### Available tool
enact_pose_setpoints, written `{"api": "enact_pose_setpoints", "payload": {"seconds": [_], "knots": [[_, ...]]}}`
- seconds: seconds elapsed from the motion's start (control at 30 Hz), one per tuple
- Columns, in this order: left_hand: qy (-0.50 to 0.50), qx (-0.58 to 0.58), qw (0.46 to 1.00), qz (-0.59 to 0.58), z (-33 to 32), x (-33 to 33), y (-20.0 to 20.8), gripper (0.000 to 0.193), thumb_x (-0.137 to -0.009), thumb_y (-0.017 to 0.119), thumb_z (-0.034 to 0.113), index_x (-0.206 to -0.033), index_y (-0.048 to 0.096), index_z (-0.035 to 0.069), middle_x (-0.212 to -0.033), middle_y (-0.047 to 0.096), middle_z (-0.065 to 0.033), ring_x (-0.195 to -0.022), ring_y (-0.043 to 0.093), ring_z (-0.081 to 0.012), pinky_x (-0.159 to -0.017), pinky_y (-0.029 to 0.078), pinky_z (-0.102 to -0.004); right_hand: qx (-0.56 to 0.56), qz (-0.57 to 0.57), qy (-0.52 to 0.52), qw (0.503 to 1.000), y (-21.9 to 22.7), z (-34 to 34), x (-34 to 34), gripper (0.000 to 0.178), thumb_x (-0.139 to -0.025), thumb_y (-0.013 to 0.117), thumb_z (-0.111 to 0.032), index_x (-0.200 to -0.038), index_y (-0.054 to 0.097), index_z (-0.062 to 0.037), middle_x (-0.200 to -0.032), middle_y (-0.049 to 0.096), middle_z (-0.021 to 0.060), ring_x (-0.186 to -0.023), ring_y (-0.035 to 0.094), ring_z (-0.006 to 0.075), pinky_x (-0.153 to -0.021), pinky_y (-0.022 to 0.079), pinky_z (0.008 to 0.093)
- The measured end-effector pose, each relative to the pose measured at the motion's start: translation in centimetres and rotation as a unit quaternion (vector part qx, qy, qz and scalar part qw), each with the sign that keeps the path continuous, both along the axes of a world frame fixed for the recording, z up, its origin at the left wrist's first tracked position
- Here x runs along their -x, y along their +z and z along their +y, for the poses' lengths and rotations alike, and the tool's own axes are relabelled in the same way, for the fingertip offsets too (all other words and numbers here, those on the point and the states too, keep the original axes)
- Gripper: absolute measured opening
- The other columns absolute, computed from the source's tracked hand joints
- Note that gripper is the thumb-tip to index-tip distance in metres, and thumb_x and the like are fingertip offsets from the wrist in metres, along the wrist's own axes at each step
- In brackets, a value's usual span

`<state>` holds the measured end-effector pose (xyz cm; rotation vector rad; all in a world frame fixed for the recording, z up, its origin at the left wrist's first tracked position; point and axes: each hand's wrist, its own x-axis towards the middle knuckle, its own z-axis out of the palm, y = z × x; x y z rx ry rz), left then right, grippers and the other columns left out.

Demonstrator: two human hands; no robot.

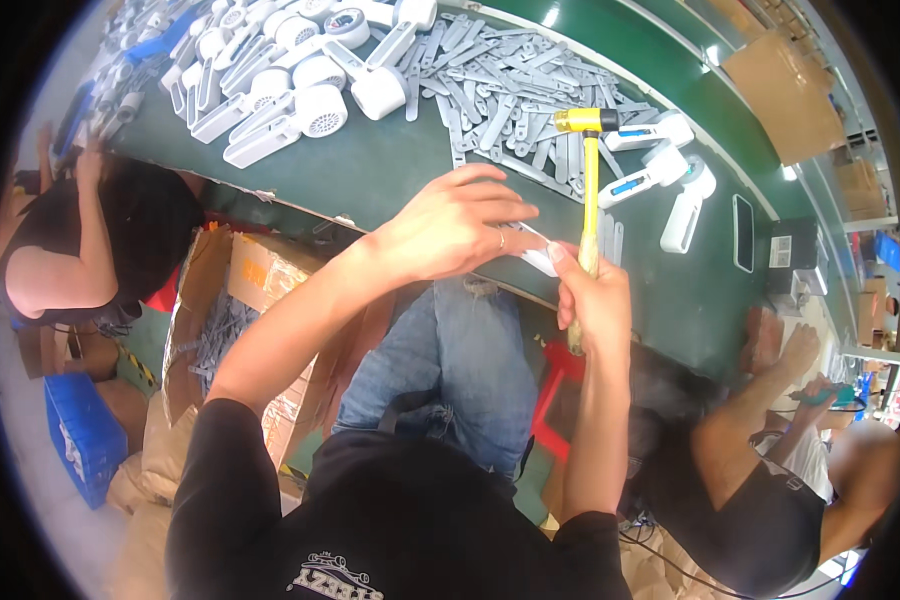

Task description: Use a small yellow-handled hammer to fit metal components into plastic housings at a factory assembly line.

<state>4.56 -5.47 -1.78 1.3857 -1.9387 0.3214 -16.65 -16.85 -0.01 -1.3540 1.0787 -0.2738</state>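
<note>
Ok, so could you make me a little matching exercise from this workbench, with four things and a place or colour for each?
Things:
1. Hammer
2. Pile of grey strips
3. Crate
4. Cardboard box

Descriptions:
A. Blue, toward the picture's left edge
B. Open, below the table's edge
C. Yellow, held in the right hand
D. On the green tabletop

Pairs: 1-C, 2-D, 3-A, 4-B

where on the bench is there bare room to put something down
On the green bench: one patch between the right hand and the phone-like slab, another between the left hand and the white fan-like units. Those units crowd the far left, grey strips the far middle.
</note>
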Motion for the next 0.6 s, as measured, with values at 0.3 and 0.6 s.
{"api": "enact_pose_setpoints", "payload": {"seconds": [0.3,0.6], "knots": [[-0.006,-0.078,0.997,0.003,0.1,-0.2,-0.7,0.027,-0.086,0.081,0.015,-0.113,0.083,0.020,-0.107,0.077,-0.0038,-0.098,0.074,-0.0228,-0.109,0.056,-0.0464,0.021,-0.108,-0.066,0.992,2.4,4.8,4.9,0.054,-0.115,0.049,-0.025,-0.165,0.037,-0.0072,-0.066,0.048,-0.0045,-0.052,0.043,0.0051,-0.046,0.039,0.0241],[-0.021,-0.074,0.997,0.001,-0.4,-0.2,-0.5,0.028,-0.088,0.081,0.014,-0.115,0.083,0.020,-0.107,0.077,-0.0039,-0.096,0.073,-0.0231,-0.111,0.054,-0.0481,0.247,0.128,0.048,0.959,4.4,10.1,12.7,0.054,-0.113,0.048,-0.016,-0.166,0.039,-0.0064,-0.078,0.058,0.0091,-0.066,0.054,0.0139,-0.065,0.049,0.0309]]}}
